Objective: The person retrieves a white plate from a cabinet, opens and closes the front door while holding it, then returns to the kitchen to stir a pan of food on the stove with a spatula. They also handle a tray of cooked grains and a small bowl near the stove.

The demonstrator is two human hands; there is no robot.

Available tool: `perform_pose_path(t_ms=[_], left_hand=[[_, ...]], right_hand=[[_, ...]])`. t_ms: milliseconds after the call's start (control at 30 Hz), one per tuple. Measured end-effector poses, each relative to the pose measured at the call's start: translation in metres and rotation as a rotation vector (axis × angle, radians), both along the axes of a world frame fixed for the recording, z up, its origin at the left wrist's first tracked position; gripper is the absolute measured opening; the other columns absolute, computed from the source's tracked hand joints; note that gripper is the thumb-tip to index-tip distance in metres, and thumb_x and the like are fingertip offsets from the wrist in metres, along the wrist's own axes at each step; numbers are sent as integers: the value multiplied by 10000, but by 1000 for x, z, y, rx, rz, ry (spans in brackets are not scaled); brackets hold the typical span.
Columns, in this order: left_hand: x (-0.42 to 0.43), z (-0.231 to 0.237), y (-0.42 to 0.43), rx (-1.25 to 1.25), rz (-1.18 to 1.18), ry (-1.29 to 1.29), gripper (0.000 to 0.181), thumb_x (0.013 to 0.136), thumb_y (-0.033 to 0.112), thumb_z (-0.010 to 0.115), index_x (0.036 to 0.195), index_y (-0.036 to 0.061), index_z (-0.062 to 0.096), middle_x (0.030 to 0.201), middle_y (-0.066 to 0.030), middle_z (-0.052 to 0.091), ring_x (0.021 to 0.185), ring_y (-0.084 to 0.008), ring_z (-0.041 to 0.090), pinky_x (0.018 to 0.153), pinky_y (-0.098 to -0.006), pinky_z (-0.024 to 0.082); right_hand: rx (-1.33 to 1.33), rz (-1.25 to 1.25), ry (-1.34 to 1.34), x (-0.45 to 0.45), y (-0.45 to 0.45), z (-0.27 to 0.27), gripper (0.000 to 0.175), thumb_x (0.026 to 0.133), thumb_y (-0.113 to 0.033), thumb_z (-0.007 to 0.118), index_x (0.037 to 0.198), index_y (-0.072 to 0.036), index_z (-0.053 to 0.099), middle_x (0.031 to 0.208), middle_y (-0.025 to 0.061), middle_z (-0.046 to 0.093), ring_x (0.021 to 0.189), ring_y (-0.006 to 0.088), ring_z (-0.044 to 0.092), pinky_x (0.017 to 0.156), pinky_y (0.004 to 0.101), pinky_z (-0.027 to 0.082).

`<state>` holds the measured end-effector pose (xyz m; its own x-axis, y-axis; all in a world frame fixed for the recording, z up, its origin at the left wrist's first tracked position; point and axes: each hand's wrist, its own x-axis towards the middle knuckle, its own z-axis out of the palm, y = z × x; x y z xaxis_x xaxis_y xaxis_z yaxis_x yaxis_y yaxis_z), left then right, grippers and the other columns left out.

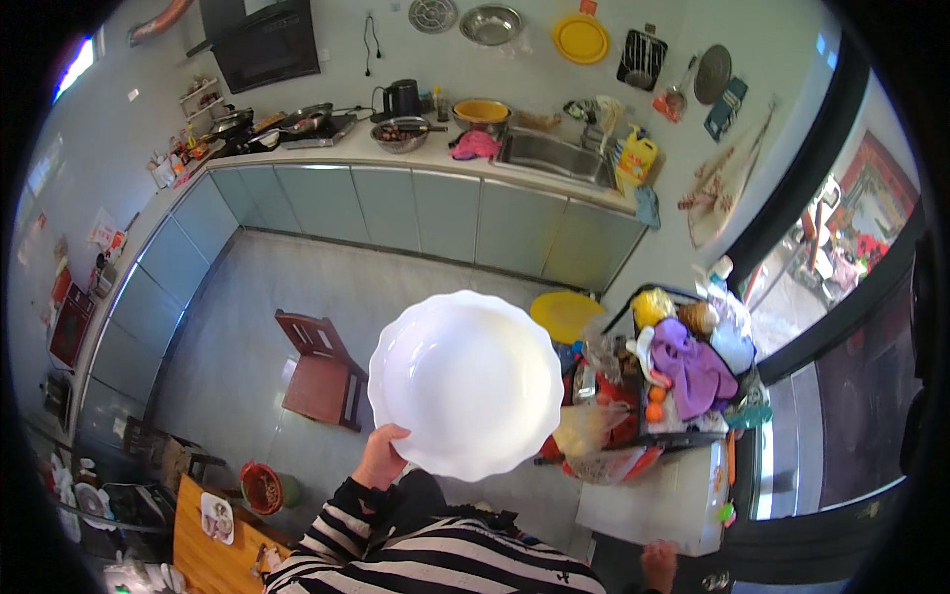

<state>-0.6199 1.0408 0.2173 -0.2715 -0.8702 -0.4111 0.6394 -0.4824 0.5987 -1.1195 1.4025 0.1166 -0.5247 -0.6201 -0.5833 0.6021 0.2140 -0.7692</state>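
My left hand (382,459) grips the near-left rim of a large white dish with a scalloped edge (466,382), thumb over the rim. The dish's hollow inside faces up at me, bare and shiny. Low at the right of the view, my right hand (659,558) is beside the front edge of a white appliance or cabinet (646,512); I cannot tell whether it touches it. Its fingers are too small and blurred to read.
A reddish wooden chair (319,382) stands beyond the dish. To the right, a black rack (679,439) holds a purple cloth (686,367) and oranges (654,410). A wooden table (197,534) and a red-lined bin (261,486) are at lower left. The counter has a sink (557,157).
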Motion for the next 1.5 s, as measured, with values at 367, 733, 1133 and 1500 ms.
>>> perform_pose_path(t_ms=[367, 733, 1133, 1500], left_hand=[[79, 3, -121, -90, -85, 13, 584, 743, 88, 560, 1305, -39, 464, 1211, -166, 589, 1110, -307, 582, 993, -417, 452], [155, 26, -241, -146, -38, -50, 637, 785, 77, 601, 1383, 2, 395, 1285, -138, 548, 1173, -270, 539, 1011, -386, 434], [167, 158, -423, -888, 430, -701, 633, 909, 67, 568, 1479, 21, 297, 1466, -178, 396, 1349, -289, 386, 1111, -401, 289], [59, 338, -452, -1515, 788, -413, 125, 858, 325, 682, 970, 278, 707, 1266, 84, 546, 1208, -55, 416, 1096, -416, 239]], right_hand=[[-251, 891, -117, 230, -409, 146, 555, 973, -381, 537, 1378, -20, 417, 1208, 134, 607, 1033, 242, 624, 816, 386, 523], [-197, 928, -105, 326, -607, 129, 683, 780, -51, 677, 1391, 4, 376, 1280, 155, 545, 1150, 280, 561, 959, 381, 479], [-183, 989, -174, 287, -822, 138, 640, 794, -22, 602, 1384, 49, 366, 1252, 190, 566, 1141, 313, 573, 976, 416, 482], [-250, 933, -152, 238, -993, 117, 670, 752, -38, 622, 1380, -1, 389, 1264, 154, 555, 1133, 324, 569, 932, 447, 506]])
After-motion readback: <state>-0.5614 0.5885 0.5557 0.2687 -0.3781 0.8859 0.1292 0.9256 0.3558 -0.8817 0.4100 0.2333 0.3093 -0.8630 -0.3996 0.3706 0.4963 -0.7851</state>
